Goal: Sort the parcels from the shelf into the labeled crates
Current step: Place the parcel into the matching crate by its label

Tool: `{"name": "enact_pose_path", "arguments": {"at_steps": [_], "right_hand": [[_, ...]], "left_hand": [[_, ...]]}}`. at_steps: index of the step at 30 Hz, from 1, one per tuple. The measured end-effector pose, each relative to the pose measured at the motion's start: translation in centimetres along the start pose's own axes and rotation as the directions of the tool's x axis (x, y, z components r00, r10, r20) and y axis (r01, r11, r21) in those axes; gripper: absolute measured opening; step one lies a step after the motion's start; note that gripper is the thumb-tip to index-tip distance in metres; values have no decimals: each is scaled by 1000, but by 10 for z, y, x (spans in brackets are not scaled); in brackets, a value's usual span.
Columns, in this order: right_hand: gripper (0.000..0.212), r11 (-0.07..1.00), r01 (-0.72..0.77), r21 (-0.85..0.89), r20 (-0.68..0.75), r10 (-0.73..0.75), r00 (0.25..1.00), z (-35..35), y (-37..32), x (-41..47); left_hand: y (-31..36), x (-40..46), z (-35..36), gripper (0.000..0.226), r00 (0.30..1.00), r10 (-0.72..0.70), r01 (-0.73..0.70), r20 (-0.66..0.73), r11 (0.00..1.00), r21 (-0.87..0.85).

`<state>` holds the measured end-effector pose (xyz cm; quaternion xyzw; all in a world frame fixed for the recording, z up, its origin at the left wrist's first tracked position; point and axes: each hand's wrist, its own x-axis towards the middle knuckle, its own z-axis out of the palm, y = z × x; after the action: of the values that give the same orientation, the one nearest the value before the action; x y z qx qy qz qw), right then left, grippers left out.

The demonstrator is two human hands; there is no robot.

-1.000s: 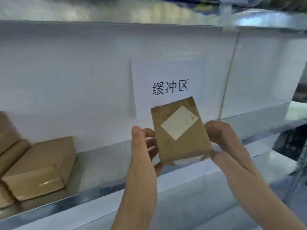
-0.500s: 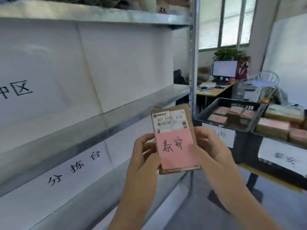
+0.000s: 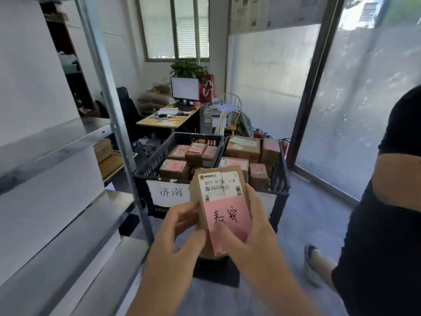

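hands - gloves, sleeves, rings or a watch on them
Both the left hand and the right hand are bare: no gloves, and no rings on the fingers that show. Both forearms are bare too, with no sleeve, watch or band in view.

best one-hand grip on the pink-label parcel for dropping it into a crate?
Grip the parcel across its two long side edges at mid-height, coming from the right as the right hand does now. It is a flat, narrow box held upright, so fingers span its width easily. That probably lets the left hand let go and keeps the pink label readable.
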<state>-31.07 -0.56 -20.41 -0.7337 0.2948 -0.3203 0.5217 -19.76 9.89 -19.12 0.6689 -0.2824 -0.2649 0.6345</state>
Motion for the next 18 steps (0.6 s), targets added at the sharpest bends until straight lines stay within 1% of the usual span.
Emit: {"name": "enact_pose_path", "arguments": {"at_steps": [2,3,6,8,10,12,14,16,18], "right_hand": [[104,991,-29,-134,-103,15,995,-10,8,26],[112,982,-47,-181,-151,20,988,-14,11,40],[123,965,-71,-254,-285,-4,959,-25,15,84],[123,939,-92,-332,-358,-35,933,-33,17,113],[117,917,-127,-378,-439,-57,897,-44,19,137],[114,905,-169,-391,-500,-54,865,-56,29,159],[111,902,-213,-376,-545,-30,838,-69,42,177],[108,894,-258,-366,-591,-9,807,-82,59,195],[105,889,-297,-350,-624,15,781,-98,77,216]], "left_hand": [[-4,36,16,36,994,-39,43,98,999,-33],[-4,54,24,42,988,-61,68,145,997,-45],[-4,117,55,54,967,-87,105,241,992,-64],[-3,153,76,54,946,-101,129,309,989,-71],[5,180,91,50,912,-85,129,401,988,-82],[6,201,100,34,867,-51,120,496,987,-108],[3,223,106,37,825,-36,121,564,986,-114],[-7,249,113,31,830,-50,113,556,991,-78],[-18,281,122,29,864,-84,134,497,989,-67]]}}
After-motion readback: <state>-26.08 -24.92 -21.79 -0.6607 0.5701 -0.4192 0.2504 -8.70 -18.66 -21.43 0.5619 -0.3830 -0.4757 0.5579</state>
